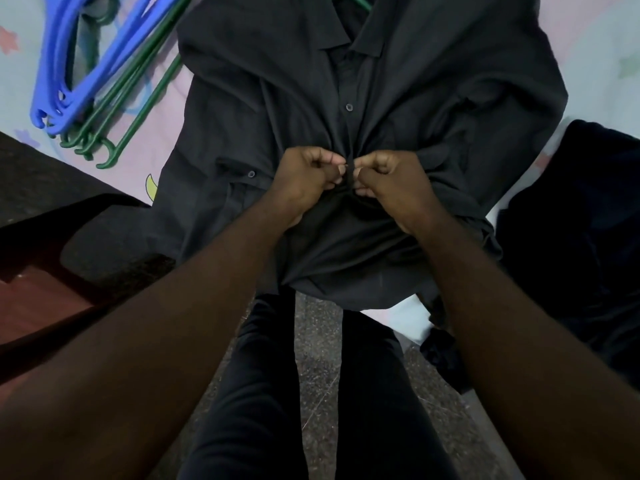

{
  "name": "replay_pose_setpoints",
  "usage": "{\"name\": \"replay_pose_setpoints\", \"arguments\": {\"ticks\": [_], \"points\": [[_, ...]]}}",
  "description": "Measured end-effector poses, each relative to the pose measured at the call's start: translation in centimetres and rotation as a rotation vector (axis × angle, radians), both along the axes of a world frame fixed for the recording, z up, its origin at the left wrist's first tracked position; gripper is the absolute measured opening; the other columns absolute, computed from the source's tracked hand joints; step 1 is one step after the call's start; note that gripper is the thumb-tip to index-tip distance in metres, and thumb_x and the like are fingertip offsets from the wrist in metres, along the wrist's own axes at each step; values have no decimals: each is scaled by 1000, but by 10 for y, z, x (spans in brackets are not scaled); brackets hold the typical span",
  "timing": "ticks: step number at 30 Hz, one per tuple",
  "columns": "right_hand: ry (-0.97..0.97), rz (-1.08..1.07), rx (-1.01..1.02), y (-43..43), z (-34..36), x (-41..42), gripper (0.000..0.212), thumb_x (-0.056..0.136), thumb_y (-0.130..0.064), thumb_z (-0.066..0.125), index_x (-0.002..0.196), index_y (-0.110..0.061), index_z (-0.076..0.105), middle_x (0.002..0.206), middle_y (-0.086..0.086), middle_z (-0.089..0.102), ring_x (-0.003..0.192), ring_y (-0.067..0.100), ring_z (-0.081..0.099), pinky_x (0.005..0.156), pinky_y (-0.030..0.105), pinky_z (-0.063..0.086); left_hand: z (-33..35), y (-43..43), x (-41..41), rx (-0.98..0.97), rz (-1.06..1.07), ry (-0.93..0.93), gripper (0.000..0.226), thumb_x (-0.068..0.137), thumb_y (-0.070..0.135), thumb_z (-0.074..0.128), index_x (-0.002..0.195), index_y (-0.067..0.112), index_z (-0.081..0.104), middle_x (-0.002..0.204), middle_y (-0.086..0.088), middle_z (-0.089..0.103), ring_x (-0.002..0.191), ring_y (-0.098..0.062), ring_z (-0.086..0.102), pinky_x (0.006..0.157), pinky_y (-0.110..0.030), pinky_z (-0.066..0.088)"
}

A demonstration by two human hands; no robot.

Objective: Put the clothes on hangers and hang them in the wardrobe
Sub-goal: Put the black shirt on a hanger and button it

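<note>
On the bed, both hands point(348, 178) pinching black shirt point(415, 81) placket, hangers point(104, 81) beside

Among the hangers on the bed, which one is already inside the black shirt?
The green hanger whose bit shows at the collar of the black shirt. The blue hangers and the other green hangers lie loose, left of the shirt.

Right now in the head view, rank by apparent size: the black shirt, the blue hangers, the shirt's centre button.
1. Black shirt, by far the largest.
2. Blue hangers, partly cut off at the frame's top.
3. Centre button, the smallest.
</note>
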State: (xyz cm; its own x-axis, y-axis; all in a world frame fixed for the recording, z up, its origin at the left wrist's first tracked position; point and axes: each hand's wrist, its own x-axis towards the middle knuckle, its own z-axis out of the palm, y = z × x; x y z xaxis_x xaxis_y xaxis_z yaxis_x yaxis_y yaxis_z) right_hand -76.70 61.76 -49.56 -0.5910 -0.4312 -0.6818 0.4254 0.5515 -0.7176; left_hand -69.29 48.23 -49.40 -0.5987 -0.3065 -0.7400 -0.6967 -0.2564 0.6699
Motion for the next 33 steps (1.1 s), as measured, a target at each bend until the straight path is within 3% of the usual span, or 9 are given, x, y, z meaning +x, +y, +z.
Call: {"name": "replay_pose_setpoints", "arguments": {"ticks": [9, 11, 16, 19, 23, 25, 28, 31, 33], "points": [[467, 150, 183, -10, 5, 8, 6, 85, -15, 65, 81, -18, 63, 76, -2, 68, 69, 10, 63, 67, 28, 53, 6, 1, -8, 117, 74, 11, 6, 92, 0, 60, 88, -2, 64, 77, -8, 65, 69, -10, 61, 70, -21, 54], [368, 32, 139, -11, 10, 9, 7, 86, -13, 64, 80, -16, 64, 73, -4, 67, 64, 3, 61, 61, 21, 48, 5, 0, -9, 185, 93, 21, 7, 94, -1, 57, 90, -4, 63, 75, -7, 65, 67, -9, 61, 67, -18, 53], [-301, -248, -32, -9, 16, -8, 14, 89, -8, 60, 76, -13, 61, 59, -5, 50, 49, 7, 44, 48, 22, 31, 4, -5, -10, 300, 49, 29, 19, 93, 0, 59, 78, 11, 61, 67, 2, 63, 65, -5, 59, 68, -19, 52], [-303, -218, -43, -10, 12, -14, 16, 91, -10, 61, 76, -15, 63, 60, -5, 55, 55, 9, 51, 52, 22, 35, 0, -9, -17, 6, -100, 48, 16, 90, 5, 64, 79, 15, 61, 71, -1, 62, 66, -7, 58, 63, -20, 50], [173, -78, 107, -5, 8, -17, 6, 91, -21, 66, 88, -15, 65, 74, -6, 65, 64, 0, 59, 62, 18, 47, -3, -6, -18, -415, -233, 52, 8, 89, 20, 68, 83, 16, 62, 73, 5, 63, 69, -9, 60, 67, -28, 52], [306, 57, 205, 7, 7, -12, 23, 86, -33, 71, 99, -16, 63, 82, -8, 64, 74, 2, 60, 69, 18, 49, -1, -7, -9, -596, -353, 55, 12, 90, 24, 65, 91, 13, 67, 82, 3, 65, 75, -11, 60, 74, -29, 51], [510, 495, 446, 29, -1, 3, 49, 79, -42, 73, 119, -19, 59, 116, 2, 59, 112, 22, 53, 95, 39, 42, 5, -13, 12, -725, -593, 101, 35, 87, 33, 69, 111, 8, 66, 107, -10, 61, 100, -23, 58, 88, -37, 48], [668, 533, 480, 39, -10, 14, 33, 86, -28, 66, 116, -15, 64, 120, 11, 55, 116, 35, 48, 94, 45, 36, 3, -16, 33, -866, -844, -21, 41, 89, 35, 65, 124, 13, 61, 120, -9, 54, 115, -29, 48, 97, -43, 38], [735, 437, 459, 38, -8, 14, 21, 90, -23, 60, 105, -12, 70, 111, 13, 58, 108, 37, 51, 89, 45, 37, 3, -17, 43, -943, -792, -35, 30, 95, 26, 57, 121, 12, 63, 117, -10, 57, 112, -30, 50, 95, -43, 37]]}}
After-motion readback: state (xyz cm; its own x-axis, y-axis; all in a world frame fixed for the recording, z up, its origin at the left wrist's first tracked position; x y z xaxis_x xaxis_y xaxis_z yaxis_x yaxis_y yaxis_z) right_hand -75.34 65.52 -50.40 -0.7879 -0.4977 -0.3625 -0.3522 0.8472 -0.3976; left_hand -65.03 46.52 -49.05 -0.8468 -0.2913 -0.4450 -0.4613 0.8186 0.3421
